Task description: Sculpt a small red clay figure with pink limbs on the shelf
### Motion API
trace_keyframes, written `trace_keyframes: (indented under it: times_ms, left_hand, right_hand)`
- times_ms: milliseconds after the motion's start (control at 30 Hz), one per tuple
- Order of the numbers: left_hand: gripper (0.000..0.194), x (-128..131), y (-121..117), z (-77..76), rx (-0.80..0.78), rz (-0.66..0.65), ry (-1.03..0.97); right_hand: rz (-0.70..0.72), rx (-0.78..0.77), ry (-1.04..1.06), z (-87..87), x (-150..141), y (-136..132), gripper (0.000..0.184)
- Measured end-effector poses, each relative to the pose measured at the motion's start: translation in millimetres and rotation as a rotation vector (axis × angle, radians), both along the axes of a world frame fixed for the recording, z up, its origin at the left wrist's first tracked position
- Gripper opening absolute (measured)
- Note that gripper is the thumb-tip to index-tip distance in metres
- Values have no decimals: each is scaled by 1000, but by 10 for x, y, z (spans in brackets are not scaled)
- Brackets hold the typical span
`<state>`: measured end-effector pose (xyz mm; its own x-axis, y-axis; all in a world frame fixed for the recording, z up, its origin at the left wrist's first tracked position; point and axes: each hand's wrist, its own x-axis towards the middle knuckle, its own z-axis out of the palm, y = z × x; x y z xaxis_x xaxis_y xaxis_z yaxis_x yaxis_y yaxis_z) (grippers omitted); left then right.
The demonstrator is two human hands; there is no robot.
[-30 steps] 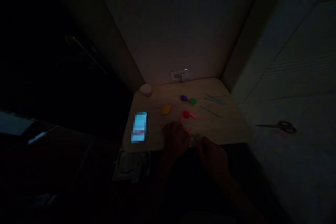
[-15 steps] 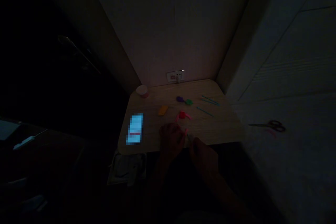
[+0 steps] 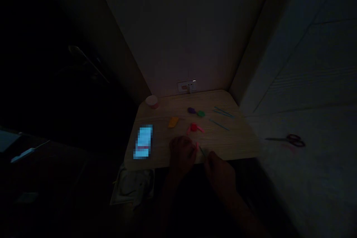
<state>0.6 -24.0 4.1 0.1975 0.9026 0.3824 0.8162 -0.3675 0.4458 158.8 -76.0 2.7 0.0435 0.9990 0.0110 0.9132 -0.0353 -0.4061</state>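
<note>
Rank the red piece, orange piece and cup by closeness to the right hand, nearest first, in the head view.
1. Red piece, ahead-left of the right hand.
2. Orange piece, farther left.
3. Cup, at the table's far left corner.

Compared with half a second ago, the right hand point(image 3: 220, 173) is easing back, away from the left hand point(image 3: 182, 155), and its thin stick point(image 3: 202, 151) is showing a small gap from the pink piece point(image 3: 196, 146). That piece is standing straighter in view than a second ago. The tabletop point(image 3: 237, 137) is appearing slightly lower.
</note>
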Motion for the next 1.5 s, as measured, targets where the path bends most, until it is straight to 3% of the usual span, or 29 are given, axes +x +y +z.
trace_keyframes:
  times_ms: [133, 300, 367, 667, 767, 900, 1000, 1133, 1367, 1500]
  left_hand:
    - [7, -15, -29, -5, -13, -11, -16]
    - [58, -59, -20, -66, -29, -139, -9]
    - [64, -52, 6, -77, -22, -171, 29]
    - [17, -71, 30, -77, 39, -129, -61]
    - [20, -51, 69, -19, 53, -104, -21]
    - [38, 96, 279, 141, 26, -123, 187]
    - [21, 209, 482, 224, -16, -194, 307]
    - [13, 267, 632, 220, -5, -216, 446]
    - [17, 261, 691, 288, 96, -417, 570]
    - [14, 211, 555, 405, 121, -414, 545]
  right_hand:
    - [-37, 19, -8, -21, 125, 31, 19]
    - [-64, 3, 38, -16, 231, 78, 20]
    - [-78, 13, 56, -21, 246, 93, 20]
    - [-112, 30, 146, -61, 319, 153, 22]
    - [-153, 50, 177, -51, 390, 218, 25]
    - [-195, 109, 248, -41, 497, 310, 26]
    - [-200, 126, 306, -51, 555, 322, 28]
    - [-177, 148, 366, -90, 583, 264, 31]
    - [-174, 216, 411, -86, 582, 215, 32]
    - [-177, 264, 453, -56, 601, 222, 32]
